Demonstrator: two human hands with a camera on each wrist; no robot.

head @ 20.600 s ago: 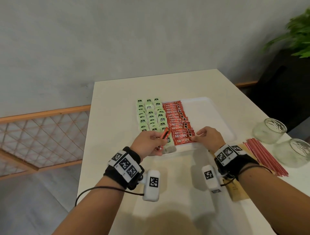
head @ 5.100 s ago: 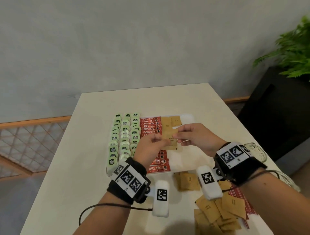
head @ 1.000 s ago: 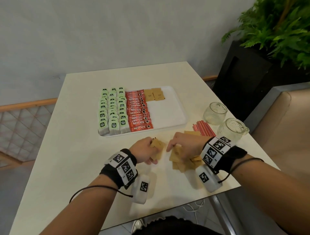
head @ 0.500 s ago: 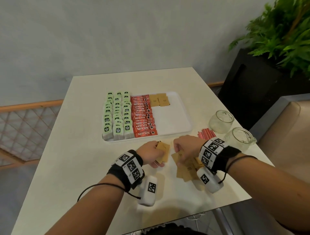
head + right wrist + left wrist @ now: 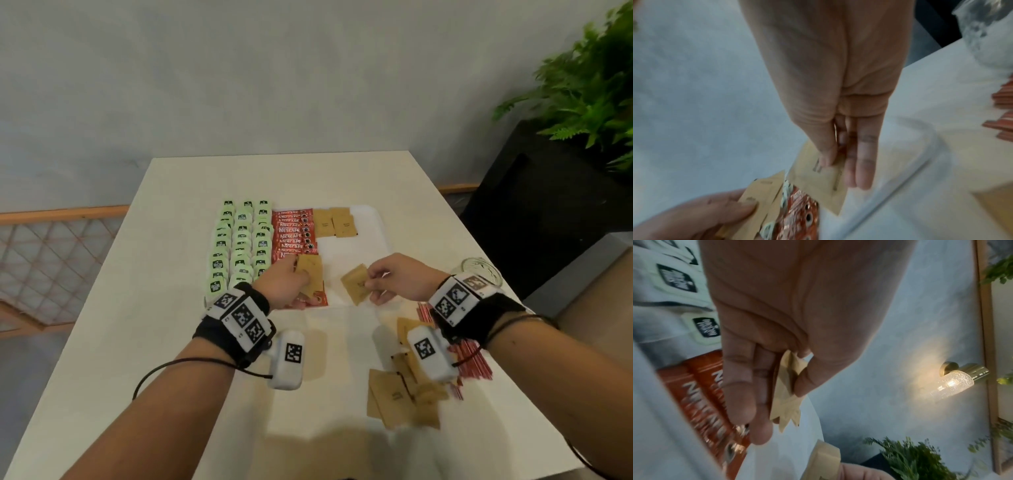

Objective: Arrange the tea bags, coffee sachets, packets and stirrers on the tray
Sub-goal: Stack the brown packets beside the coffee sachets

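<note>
On the white tray (image 5: 371, 233) lie rows of green tea bags (image 5: 241, 240), a column of red coffee sachets (image 5: 293, 231) and two brown packets (image 5: 334, 222) at the far end. My left hand (image 5: 286, 286) grips a small stack of brown packets (image 5: 310, 274) (image 5: 787, 391) over the near sachets. My right hand (image 5: 394, 282) pinches one brown packet (image 5: 356, 286) (image 5: 818, 178) between thumb and fingers above the tray's near part. Loose brown packets (image 5: 400, 397) lie on the table under my right wrist. Red stirrers (image 5: 469, 359) lie beside them, partly hidden by the wrist.
A glass jar (image 5: 481, 274) stands on the table to the right, behind my right wrist. A black planter with a fern (image 5: 582, 102) is at the far right. The table's right edge runs close to the stirrers.
Both hands have lifted from the loose pile near the table edge and moved forward over the tray's near part, each carrying brown packets. The camera view has also shifted.
</note>
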